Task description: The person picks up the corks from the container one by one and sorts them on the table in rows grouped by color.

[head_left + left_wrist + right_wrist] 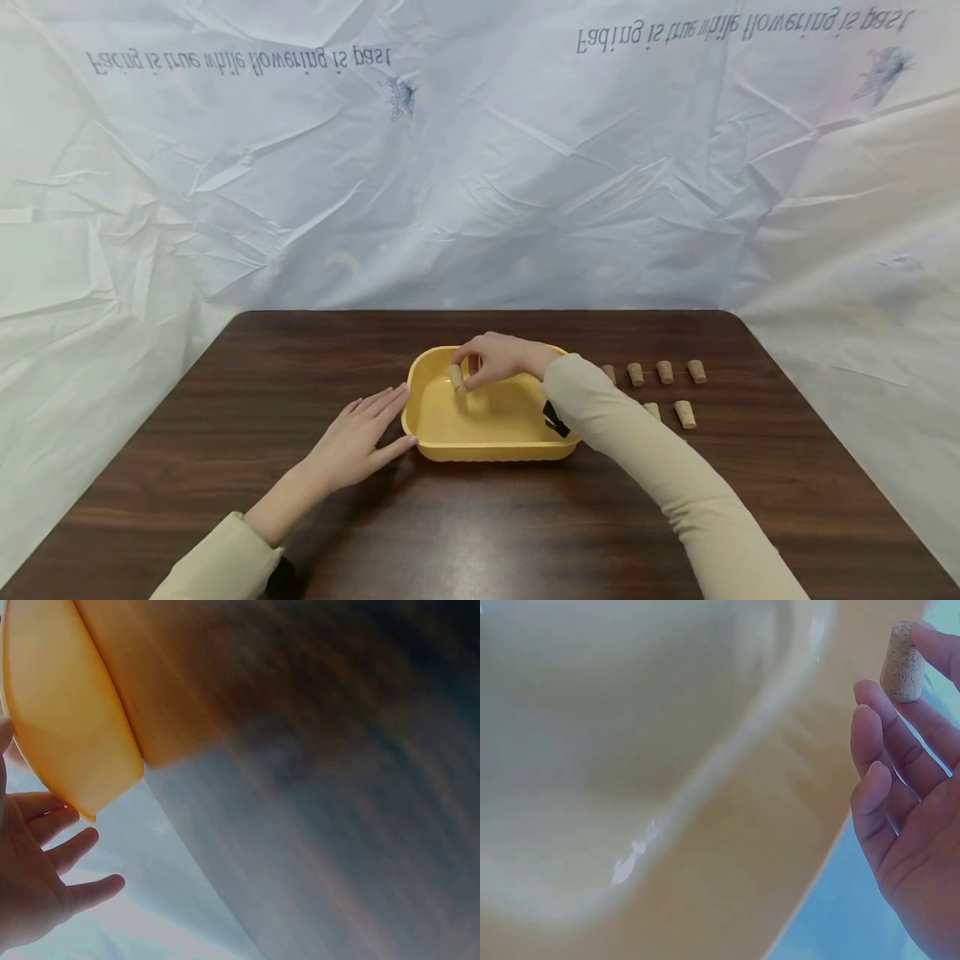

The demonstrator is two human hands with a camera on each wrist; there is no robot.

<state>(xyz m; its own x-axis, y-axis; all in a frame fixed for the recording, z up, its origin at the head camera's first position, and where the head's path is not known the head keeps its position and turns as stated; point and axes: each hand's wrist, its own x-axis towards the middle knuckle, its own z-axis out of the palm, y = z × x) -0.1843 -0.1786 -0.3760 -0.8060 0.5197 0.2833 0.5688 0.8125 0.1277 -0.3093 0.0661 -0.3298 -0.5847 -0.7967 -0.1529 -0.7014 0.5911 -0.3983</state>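
A yellow rectangular basin [495, 450] with rounded corners sits on the table. Over its inside, my right hand [498, 358] pinches a tapered cork stopper [456, 377] between thumb and fingers. The right wrist view shows that cork [904, 664] held at its two ends, with the other fingers bent beside it. My left hand [363, 433] rests against the basin's left side, fingers straight and spread; the left wrist view shows its fingertips at the basin's edge [82, 712]. More corks, such as one [684, 414] in the nearer row, stand right of the basin.
The corks form two rows, the farther one ending at a cork [697, 372] on the right. My right sleeve [645, 458] hides part of both rows and the basin's right end. Behind the dark wooden table [480, 517] hangs a wrinkled white sheet [480, 208].
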